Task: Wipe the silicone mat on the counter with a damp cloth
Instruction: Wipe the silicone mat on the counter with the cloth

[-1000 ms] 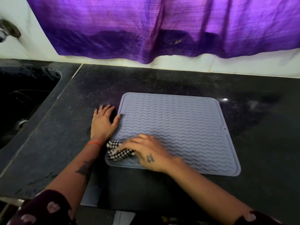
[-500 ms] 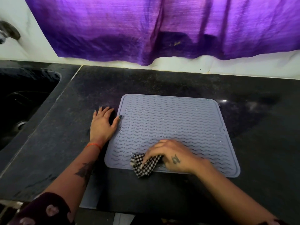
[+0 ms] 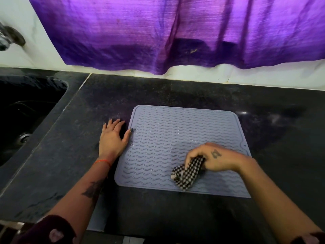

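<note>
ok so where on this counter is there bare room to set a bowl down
Bare counter runs between the mat and the wall, and right of the mat. A narrower strip lies between the sink and the left hand. The mat's near edge is crowded by the right hand and cloth.

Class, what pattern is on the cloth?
Black-and-white checks on the cloth, seen best in the head view.

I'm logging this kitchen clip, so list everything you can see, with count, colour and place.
silicone mat: one, grey-blue with wavy ridges, flat on the counter, centre.
checked cloth: one, black and white, on the mat's near edge.
counter: one, black stone.
sink: one, dark, far left.
curtain: one, purple, hanging above the counter.
tap: one, metal, upper left wall.
left hand: flat on the counter, thumb on the mat's left edge.
right hand: grip on the cloth.
</note>
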### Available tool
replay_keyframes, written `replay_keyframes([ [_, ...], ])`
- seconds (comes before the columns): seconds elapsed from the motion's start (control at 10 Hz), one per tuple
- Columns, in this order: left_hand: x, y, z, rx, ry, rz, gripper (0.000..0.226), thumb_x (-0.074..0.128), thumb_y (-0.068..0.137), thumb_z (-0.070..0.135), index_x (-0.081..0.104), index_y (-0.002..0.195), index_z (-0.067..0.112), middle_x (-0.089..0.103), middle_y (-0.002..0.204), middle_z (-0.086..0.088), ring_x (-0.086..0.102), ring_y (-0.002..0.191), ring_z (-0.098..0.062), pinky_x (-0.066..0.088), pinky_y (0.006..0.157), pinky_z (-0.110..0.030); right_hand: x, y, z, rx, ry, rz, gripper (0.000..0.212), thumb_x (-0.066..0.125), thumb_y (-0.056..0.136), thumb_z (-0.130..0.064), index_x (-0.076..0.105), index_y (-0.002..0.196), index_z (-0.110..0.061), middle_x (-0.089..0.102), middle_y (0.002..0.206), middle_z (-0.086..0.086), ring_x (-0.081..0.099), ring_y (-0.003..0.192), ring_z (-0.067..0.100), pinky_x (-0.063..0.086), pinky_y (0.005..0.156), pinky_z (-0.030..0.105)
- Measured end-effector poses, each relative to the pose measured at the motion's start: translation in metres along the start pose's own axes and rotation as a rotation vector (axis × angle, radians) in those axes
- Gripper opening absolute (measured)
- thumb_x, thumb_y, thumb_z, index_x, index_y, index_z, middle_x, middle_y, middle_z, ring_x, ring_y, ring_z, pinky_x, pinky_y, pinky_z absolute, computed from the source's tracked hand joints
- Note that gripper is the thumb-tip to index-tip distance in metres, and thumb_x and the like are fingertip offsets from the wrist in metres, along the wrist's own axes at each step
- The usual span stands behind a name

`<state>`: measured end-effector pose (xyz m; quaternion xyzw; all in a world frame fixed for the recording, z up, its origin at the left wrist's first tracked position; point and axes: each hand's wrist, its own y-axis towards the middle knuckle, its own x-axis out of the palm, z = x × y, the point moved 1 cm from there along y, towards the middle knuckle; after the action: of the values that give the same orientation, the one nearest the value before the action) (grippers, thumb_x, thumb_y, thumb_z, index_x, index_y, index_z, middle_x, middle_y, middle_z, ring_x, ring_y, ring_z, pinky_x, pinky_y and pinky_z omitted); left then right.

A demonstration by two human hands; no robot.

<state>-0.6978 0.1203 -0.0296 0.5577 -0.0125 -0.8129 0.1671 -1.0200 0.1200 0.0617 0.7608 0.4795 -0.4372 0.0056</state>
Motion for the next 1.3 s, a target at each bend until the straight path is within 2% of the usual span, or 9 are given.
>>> replay_keyframes([
  [0.2, 0.001, 0.001, 0.0, -0.001, -0.006, -0.006, 0.065, 0.036, 0.085, 0.053, 0.053, 0.13, 0.01, 0.047, 0.141, -0.011, 0.029, 0.138, -0.032, 0.014, 0.117, -0.044, -0.035, 0.024, 0.007, 0.05, 0.845, 0.299, 0.034, 0.063, 0.079, -0.002, 0.055, 0.104, -0.023, 0.063, 0.103, 0.001, 0.062, 0.088, 0.018, 0.052, 0.067, 0.03],
  [0.3, 0.0, 0.001, 0.0, 0.0, -0.011, 0.002, 0.067, 0.034, 0.085, 0.055, 0.053, 0.13, 0.01, 0.047, 0.141, -0.011, 0.028, 0.138, -0.031, 0.013, 0.117, -0.043, -0.039, 0.055, 0.009, 0.125, 1.04, 0.471, 0.048, 0.072, 0.072, -0.013, 0.049, 0.114, -0.021, 0.063, 0.106, 0.003, 0.064, 0.087, 0.018, 0.056, 0.065, 0.03],
  [0.4, 0.0, 0.001, 0.0, 0.003, -0.014, 0.007, 0.075, 0.026, 0.082, 0.061, 0.053, 0.13, 0.01, 0.047, 0.141, -0.01, 0.028, 0.138, -0.031, 0.013, 0.117, -0.042, -0.044, 0.09, 0.01, 0.185, 0.96, 0.486, 0.062, 0.08, 0.06, -0.025, 0.054, 0.116, -0.013, 0.066, 0.11, 0.008, 0.064, 0.098, 0.023, 0.055, 0.079, 0.036],
  [0.5, 0.0, 0.001, 0.0, 0.008, -0.011, 0.01, 0.077, 0.024, 0.082, 0.063, 0.054, 0.129, 0.01, 0.047, 0.141, -0.01, 0.028, 0.138, -0.03, 0.013, 0.117, -0.042, -0.053, 0.12, 0.002, 0.174, 0.713, 0.435, 0.035, 0.076, 0.072, -0.028, 0.064, 0.103, -0.017, 0.069, 0.102, 0.005, 0.065, 0.098, 0.022, 0.052, 0.089, 0.037],
  [0.6, 0.001, 0.002, -0.001, 0.01, -0.011, 0.014, 0.076, 0.024, 0.083, 0.064, 0.054, 0.129, 0.011, 0.047, 0.141, -0.009, 0.028, 0.139, -0.029, 0.012, 0.117, -0.042, -0.069, 0.148, -0.01, 0.148, 0.32, 0.456, 0.053, 0.074, 0.076, -0.034, 0.058, 0.122, -0.011, 0.059, 0.124, 0.007, 0.054, 0.115, 0.022, 0.042, 0.1, 0.034],
  [0.7, 0.001, 0.001, -0.001, 0.011, -0.015, 0.02, 0.076, 0.025, 0.083, 0.064, 0.054, 0.13, 0.011, 0.047, 0.141, -0.008, 0.027, 0.139, -0.028, 0.012, 0.117, -0.041, -0.08, 0.17, -0.024, 0.106, 0.195, 0.542, 0.065, 0.077, 0.072, -0.031, 0.052, 0.129, -0.015, 0.057, 0.129, 0.008, 0.052, 0.119, 0.023, 0.038, 0.099, 0.032],
  [0.9, 0.001, 0.001, 0.0, 0.007, -0.024, 0.024, 0.075, 0.026, 0.084, 0.063, 0.054, 0.129, 0.011, 0.047, 0.141, -0.008, 0.027, 0.139, -0.027, 0.011, 0.117, -0.039, -0.058, 0.204, -0.02, 0.119, -0.287, 0.587, 0.074, 0.063, 0.085, -0.026, 0.019, 0.144, -0.033, 0.041, 0.14, 0.012, 0.038, 0.126, 0.031, 0.029, 0.103, 0.049],
  [1.1, 0.003, 0.002, -0.001, 0.002, -0.015, 0.031, 0.072, 0.024, 0.086, 0.061, 0.054, 0.13, 0.013, 0.046, 0.142, -0.007, 0.027, 0.139, -0.028, 0.011, 0.118, -0.04, -0.015, 0.204, -0.003, 0.084, -0.566, 0.58, 0.057, 0.036, 0.098, -0.033, 0.008, 0.147, -0.038, 0.023, 0.15, 0.004, 0.023, 0.135, 0.027, 0.012, 0.111, 0.049],
  [1.3, 0.001, 0.001, -0.001, 0.002, -0.016, 0.023, 0.071, 0.021, 0.087, 0.058, 0.054, 0.13, 0.012, 0.045, 0.143, -0.008, 0.027, 0.139, -0.029, 0.01, 0.117, -0.039, -0.049, 0.207, -0.011, 0.105, -0.496, 0.447, 0.06, 0.044, 0.096, -0.018, 0.019, 0.141, -0.05, 0.033, 0.144, -0.003, 0.034, 0.123, 0.028, 0.026, 0.101, 0.047],
])
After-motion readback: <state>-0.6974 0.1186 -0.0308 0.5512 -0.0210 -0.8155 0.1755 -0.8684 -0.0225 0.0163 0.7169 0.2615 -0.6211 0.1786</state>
